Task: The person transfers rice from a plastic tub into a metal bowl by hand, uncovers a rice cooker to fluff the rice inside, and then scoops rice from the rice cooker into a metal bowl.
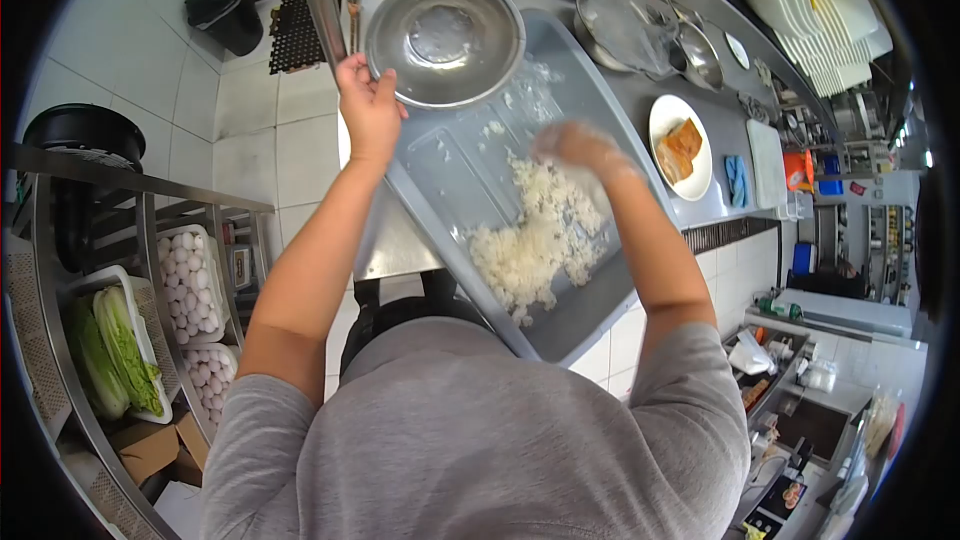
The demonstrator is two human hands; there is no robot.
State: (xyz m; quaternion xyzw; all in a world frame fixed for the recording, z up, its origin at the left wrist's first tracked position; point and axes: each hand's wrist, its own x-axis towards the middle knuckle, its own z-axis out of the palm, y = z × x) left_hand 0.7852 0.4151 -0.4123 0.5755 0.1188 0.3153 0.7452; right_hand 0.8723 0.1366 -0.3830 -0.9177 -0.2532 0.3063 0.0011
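Taking the middle of your view as the clock's centre, your left hand [372, 110] is at 11 o'clock, closed on the near-left rim of a stainless-steel mixing bowl [445, 40], with the thumb laid over the edge. That bowl sits at 12 o'clock, overlapping the far end of a deep grey plastic tray [465, 175], and whitish marks show on its base. Your right hand [578, 148], between 1 and 2 o'clock, is over the tray and blurred, with what looks like a clear glove on it; you cannot tell from this view how wide its fingers are, or whether they hold any grains. The cooked white rice [540, 240] lies in a loose heap on the tray floor, from the centre toward 3 o'clock, just below that right hand, with small clumps scattered toward the bowl. At 2 o'clock, beyond the tray, a white oval plate [660, 120] carries golden-brown fried slabs [681, 150], with a blue cloth [736, 180] to their right. Over at 9 o'clock, white eggs [190, 285] fill a container on your rack
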